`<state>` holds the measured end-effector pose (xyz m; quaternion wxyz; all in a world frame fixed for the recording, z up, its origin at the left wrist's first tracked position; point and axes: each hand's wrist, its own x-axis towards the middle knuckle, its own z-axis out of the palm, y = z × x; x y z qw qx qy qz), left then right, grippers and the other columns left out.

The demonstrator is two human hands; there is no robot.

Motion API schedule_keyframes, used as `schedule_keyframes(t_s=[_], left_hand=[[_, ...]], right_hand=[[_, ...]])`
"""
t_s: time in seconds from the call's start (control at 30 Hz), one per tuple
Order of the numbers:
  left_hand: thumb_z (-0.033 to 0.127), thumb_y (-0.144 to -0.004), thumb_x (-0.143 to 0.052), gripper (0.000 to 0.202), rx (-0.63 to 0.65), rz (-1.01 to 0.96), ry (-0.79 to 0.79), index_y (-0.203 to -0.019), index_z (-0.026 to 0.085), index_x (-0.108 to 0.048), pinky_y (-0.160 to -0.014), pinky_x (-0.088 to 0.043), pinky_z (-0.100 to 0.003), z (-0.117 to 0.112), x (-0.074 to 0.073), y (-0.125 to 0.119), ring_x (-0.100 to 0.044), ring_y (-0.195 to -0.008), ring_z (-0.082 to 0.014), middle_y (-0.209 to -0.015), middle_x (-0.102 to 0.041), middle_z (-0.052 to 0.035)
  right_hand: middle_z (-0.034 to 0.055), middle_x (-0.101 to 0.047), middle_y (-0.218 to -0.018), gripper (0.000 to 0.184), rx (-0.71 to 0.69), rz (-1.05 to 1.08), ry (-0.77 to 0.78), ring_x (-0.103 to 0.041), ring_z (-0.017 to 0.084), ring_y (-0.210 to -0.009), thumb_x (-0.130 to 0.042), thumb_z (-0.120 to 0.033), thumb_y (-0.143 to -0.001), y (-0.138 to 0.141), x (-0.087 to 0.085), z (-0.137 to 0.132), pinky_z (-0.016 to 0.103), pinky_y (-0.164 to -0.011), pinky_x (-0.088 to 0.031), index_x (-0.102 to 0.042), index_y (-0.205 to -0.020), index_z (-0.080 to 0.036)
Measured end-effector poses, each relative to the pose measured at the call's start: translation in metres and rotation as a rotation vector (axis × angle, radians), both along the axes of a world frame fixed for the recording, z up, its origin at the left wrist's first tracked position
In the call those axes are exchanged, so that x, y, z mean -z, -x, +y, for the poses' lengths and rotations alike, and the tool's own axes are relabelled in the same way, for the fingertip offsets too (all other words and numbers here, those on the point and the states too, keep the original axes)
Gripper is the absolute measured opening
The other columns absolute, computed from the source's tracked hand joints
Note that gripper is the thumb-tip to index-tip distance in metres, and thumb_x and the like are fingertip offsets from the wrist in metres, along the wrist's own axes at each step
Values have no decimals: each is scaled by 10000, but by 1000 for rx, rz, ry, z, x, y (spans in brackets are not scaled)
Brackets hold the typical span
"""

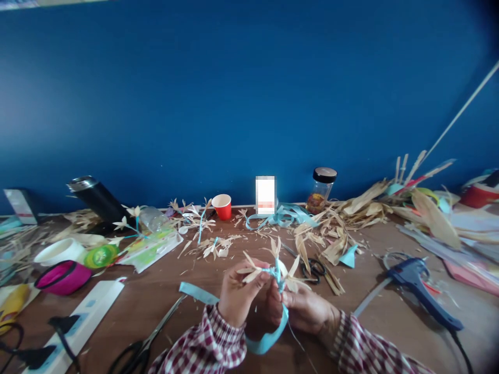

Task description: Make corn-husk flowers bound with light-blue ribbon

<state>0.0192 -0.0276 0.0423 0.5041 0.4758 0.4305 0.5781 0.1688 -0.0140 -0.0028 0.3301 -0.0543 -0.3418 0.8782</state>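
Note:
My left hand (237, 298) is closed, pinching the pale corn-husk petals of a small husk flower (273, 270) held just above the brown table (167, 301). My right hand (306, 309) is closed on the same flower from the right, at the spot where light blue ribbon (268, 340) is wound around its centre. The ribbon loops down below both hands and trails left across the table. Both wrists wear red and white checked sleeves.
Black-handled scissors (142, 345) lie at the front left, another pair (314, 269) just behind the hands. A blue glue gun (419, 283) lies right. Husk scraps (343, 228), a red cup (223, 206), a jar (322, 189), a black flask (97, 198), a pink bowl (62, 277) and a white power strip (80, 324) surround them.

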Motion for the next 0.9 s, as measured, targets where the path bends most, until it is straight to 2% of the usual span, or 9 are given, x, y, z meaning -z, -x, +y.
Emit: schedule_keyframes(t_s=[0.1,0.23,0.4,0.5,0.63,0.7,0.8,0.9], left_hand=[[273,-719,-672,137,30,5,65,-765,144,-666,-570,-482,-214,6,-4,-4,-583,-555,-107,-575,-628,8],[295,-685,-699,174,49,-56,101,-707,128,-654,-529,-446,-187,13,0,-6,-536,-515,-81,-547,-599,19],[354,-669,-710,289,103,-311,232,-813,120,-618,-501,-456,-204,11,11,-11,-557,-503,-92,-583,-606,6],[314,-665,-725,341,178,-325,242,-911,128,-578,-506,-475,-238,9,15,-10,-586,-512,-121,-619,-627,-8],[226,-643,-753,347,185,-304,192,-931,133,-585,-585,-488,-248,7,17,-4,-617,-614,-129,-741,-654,-39],[245,-641,-757,357,199,-298,184,-942,133,-600,-623,-496,-265,6,20,-2,-627,-673,-148,-784,-660,-58],[352,-652,-736,315,182,-302,259,-845,126,-632,-604,-509,-292,3,28,-6,-625,-632,-163,-710,-660,-62],[388,-615,-750,296,106,-317,314,-716,131,-644,-562,-502,-263,-1,34,-14,-596,-556,-129,-675,-657,-41]], right_hand=[[18,-542,-648,193,-12,-1,-9,-515,105,-589,-658,-281,-752,0,1,0,240,-590,-404,-596,-747,-98],[19,-553,-649,198,-25,-6,-23,-520,108,-581,-663,-291,-748,0,2,0,244,-586,-413,-595,-768,-106],[17,-540,-655,205,-12,5,28,-514,105,-592,-672,-291,-744,-1,0,2,245,-585,-423,-595,-771,-102],[10,-524,-640,238,-13,9,62,-500,97,-583,-694,-308,-724,0,-2,1,241,-581,-421,-595,-765,-96],[1,-510,-632,241,-13,21,114,-483,89,-575,-716,-305,-701,1,-3,1,229,-571,-407,-578,-732,-111],[2,-512,-630,236,-8,22,115,-481,87,-559,-713,-302,-704,1,-2,1,231,-569,-402,-572,-725,-113],[6,-518,-627,249,9,5,85,-478,88,-541,-708,-319,-705,2,-2,2,233,-558,-395,-579,-729,-108],[0,-508,-609,258,21,-9,79,-458,80,-532,-712,-325,-699,5,-2,2,215,-540,-383,-592,-712,-98]])
